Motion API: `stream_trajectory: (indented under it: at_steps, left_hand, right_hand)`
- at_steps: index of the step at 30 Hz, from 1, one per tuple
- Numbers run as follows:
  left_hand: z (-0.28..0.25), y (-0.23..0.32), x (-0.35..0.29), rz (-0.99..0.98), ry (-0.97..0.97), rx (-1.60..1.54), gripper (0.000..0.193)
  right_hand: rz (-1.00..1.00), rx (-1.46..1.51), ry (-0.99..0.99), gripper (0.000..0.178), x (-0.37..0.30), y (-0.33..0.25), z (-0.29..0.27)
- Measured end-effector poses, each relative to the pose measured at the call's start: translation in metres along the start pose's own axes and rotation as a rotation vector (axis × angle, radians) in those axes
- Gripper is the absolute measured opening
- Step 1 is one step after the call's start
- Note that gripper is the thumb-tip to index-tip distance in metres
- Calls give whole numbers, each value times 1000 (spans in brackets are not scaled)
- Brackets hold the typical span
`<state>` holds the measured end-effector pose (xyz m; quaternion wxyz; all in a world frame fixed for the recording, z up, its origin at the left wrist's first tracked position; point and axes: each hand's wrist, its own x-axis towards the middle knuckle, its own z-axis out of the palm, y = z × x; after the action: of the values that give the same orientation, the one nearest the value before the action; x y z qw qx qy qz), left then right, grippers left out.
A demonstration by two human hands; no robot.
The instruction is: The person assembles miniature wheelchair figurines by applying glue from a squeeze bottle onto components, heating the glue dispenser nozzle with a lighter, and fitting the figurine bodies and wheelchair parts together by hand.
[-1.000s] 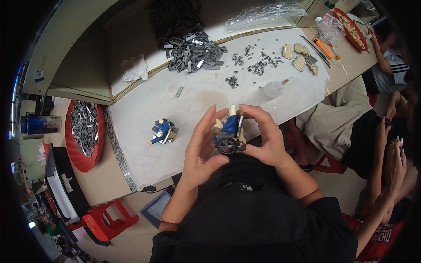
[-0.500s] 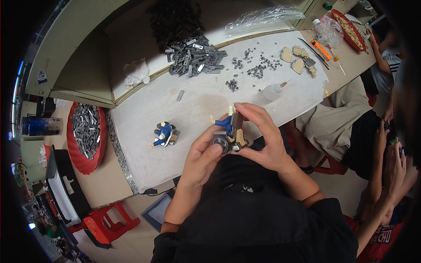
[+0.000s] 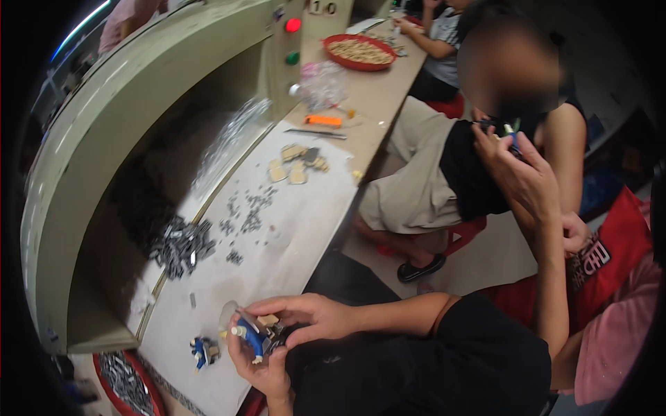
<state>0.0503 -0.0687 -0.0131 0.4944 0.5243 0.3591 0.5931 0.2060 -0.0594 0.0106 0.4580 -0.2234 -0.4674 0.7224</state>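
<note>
A small toy figure in blue on a dark-wheeled base (image 3: 254,338) with beige and grey parts is held between both my hands, above the near edge of the white work sheet (image 3: 208,305). My left hand (image 3: 269,378) grips it from below, fingers and thumb closed on it. My right hand (image 3: 313,319) holds its other side, its fingers along the top. A similar blue toy figure (image 3: 203,351) rests on the sheet, left of my hands. Just behind my right fingers shows part of a translucent squeeze bottle (image 3: 227,314). One grey strip (image 3: 193,300) lies apart.
Loose grey strips (image 3: 184,246) are heaped by the cabinet opening, near scattered tiny grey pieces (image 3: 253,208) and beige parts (image 3: 297,170). Beyond lie tweezers (image 3: 316,133), an orange cutter (image 3: 324,120) and a red tray (image 3: 326,47). Co-workers' hands (image 3: 517,163) hold a small figure at right.
My view has swung to the right, bringing the co-workers further in. The held toy has been turned in my hands, which both stay on it.
</note>
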Motion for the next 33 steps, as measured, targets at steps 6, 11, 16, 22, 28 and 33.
stream_trajectory:
  at_steps: [6, 11, 16, 22, 28, 33]
  left_hand:
    - [25, -2, 18, 164, -258, 129, 75]
    - [42, 8, 22, 278, -401, 279, 81]
    - [51, 10, 29, 233, -377, 204, 82]
    - [18, 2, 31, 187, -130, 307, 57]
    - [10, -4, 28, 98, -52, 323, 49]
    - [6, -9, 26, 71, -96, 376, 42]
  right_hand:
    - [-168, 84, 163, 57, -23, -11, -6]
    - [-317, 101, 224, 56, -29, -25, -13]
    - [-639, 49, 433, 67, -44, -69, -43]
    - [-910, -132, 807, 48, -54, -120, -94]
    - [-983, -436, 964, 48, -52, -110, -112]
    - [-950, -395, 961, 48, -48, -103, -119]
